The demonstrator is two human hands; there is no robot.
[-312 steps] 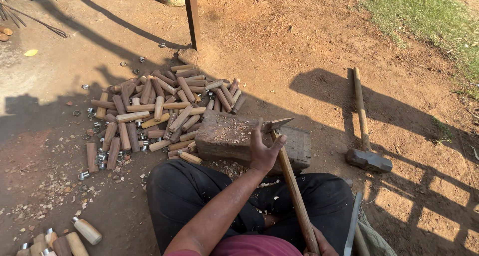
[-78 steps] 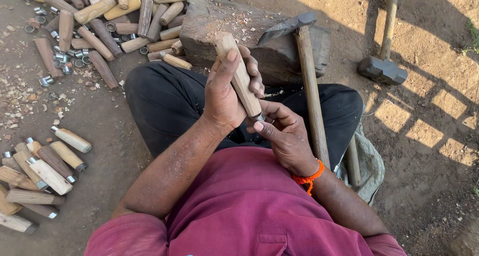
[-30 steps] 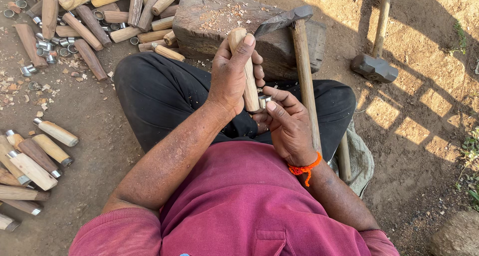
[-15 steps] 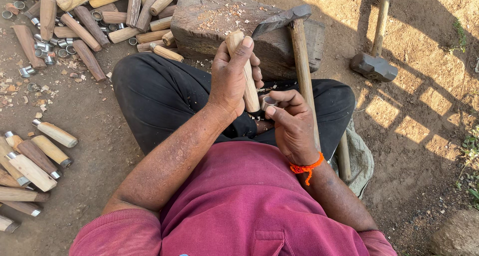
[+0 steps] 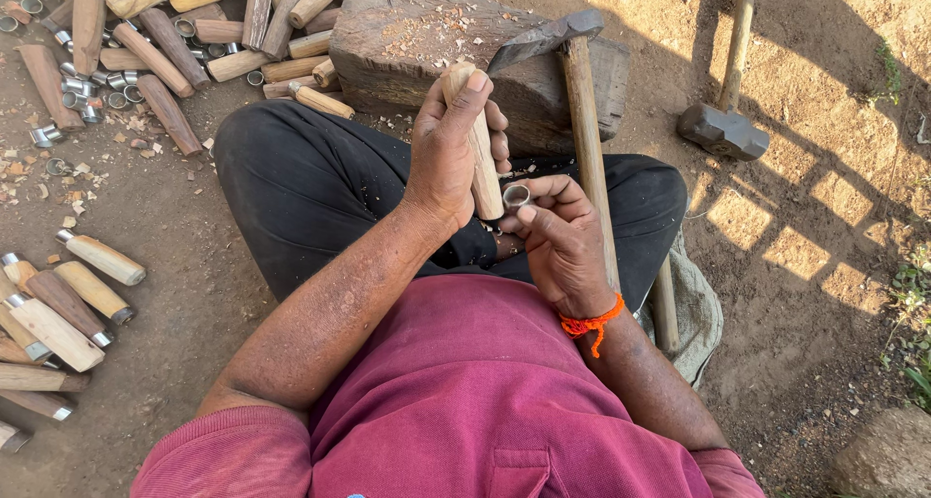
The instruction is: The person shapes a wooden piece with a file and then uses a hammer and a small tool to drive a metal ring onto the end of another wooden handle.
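near: left hand (image 5: 448, 154) closed round a pale wooden handle (image 5: 478, 144), held upright over the lap. right hand (image 5: 561, 241) pinches a small metal ring (image 5: 516, 196) at the handle's lower end; half a second ago the ring sat lower, so it has been brought up to the wood, likely for fitting. adze (image 5: 572, 100) leans on the wood block (image 5: 456, 47). far: uncapped handles (image 5: 175, 32), sledgehammer (image 5: 722, 125); ringed handles (image 5: 78, 294) lie left.
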